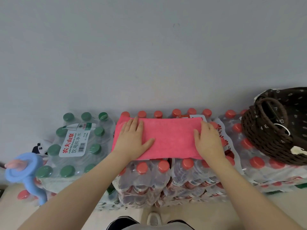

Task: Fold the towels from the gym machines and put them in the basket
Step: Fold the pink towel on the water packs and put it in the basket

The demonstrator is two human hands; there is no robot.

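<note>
Our shoe (154, 219) and bare forearms lead up to a folded pink towel (167, 138) on stacked packs of bottled water.

Nearest us, our forearms reach forward over the shrink-wrapped packs of red-capped bottles (149, 180). We press our left hand (133, 138) flat on the towel's left end, fingers straight and together, thumb spread toward the middle. Our right hand (208, 140) lies flat on the right end, fingers straight, nothing gripped. Between our hands the towel sits as a long folded strip across the top of the red-capped pack. To the left we see a pack of green-capped bottles (78, 143) and a blue plush toy (25, 170) beside it. At far right the dark woven basket (265, 138) with its flowered lining rests on another pack, just beside the towel's pack. Beyond everything we face a plain grey wall (149, 47).
</note>
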